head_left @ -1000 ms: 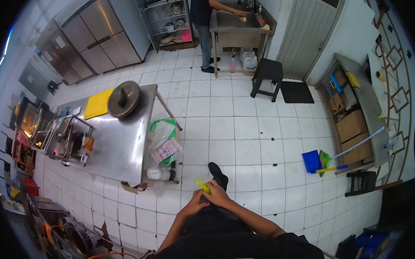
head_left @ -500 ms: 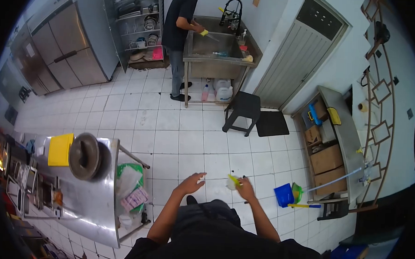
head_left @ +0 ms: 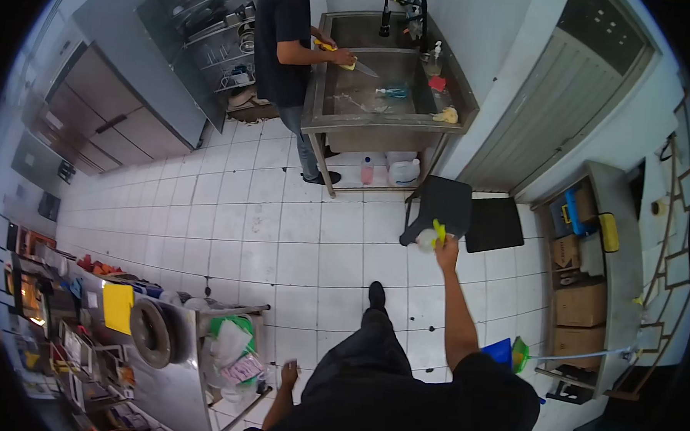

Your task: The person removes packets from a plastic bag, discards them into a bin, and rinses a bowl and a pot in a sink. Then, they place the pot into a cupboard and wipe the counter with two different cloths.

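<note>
My right hand (head_left: pixel 446 253) is stretched forward, closed on a yellow-green handle (head_left: pixel 439 231). A round, pale, see-through object (head_left: pixel 427 240) shows just left of the handle; I cannot make out what it is. Behind them stands a black stool (head_left: pixel 446 203). Low at my left side hangs my left hand (head_left: pixel 289 373), near the steel table's right end; its fingers are too small to read.
At the steel sink (head_left: pixel 395 127), a person (head_left: pixel 283 51) holds a knife and a yellow sponge. The steel table (head_left: pixel 160 385) is at lower left. Along the right stands a shelf unit (head_left: pixel 624 266) with boxes. A black mat (head_left: pixel 495 224) lies beside the stool.
My right hand has reached forward with the yellow-green handle. My left hand has dropped back to my side. The view has moved closer to the sink, and one foot now shows ahead.
</note>
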Action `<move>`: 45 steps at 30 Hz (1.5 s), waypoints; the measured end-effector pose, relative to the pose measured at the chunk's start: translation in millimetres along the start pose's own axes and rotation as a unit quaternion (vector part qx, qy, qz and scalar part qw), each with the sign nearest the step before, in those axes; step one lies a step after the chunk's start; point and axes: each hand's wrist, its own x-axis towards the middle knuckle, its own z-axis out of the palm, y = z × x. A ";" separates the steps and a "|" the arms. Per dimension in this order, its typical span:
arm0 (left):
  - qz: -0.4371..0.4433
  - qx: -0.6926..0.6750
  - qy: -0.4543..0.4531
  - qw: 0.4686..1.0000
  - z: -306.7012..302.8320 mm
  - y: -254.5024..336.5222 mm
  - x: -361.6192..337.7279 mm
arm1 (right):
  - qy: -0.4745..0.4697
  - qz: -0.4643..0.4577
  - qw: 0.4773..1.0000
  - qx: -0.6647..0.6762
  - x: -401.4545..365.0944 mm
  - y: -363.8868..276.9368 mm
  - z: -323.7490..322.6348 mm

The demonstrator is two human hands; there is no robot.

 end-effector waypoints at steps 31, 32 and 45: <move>-0.158 -0.454 0.113 0.870 70.8 57.6 -118.4 | 0.156 -0.273 0.917 -0.247 436.5 75.5 167.3; -0.171 -0.470 0.121 0.858 82.7 44.5 -131.2 | 0.128 -0.241 0.923 -0.270 416.3 58.1 164.4; -0.074 -0.800 0.029 0.594 292.4 -123.3 -234.6 | -0.822 0.127 0.543 0.121 -243.0 -55.4 248.0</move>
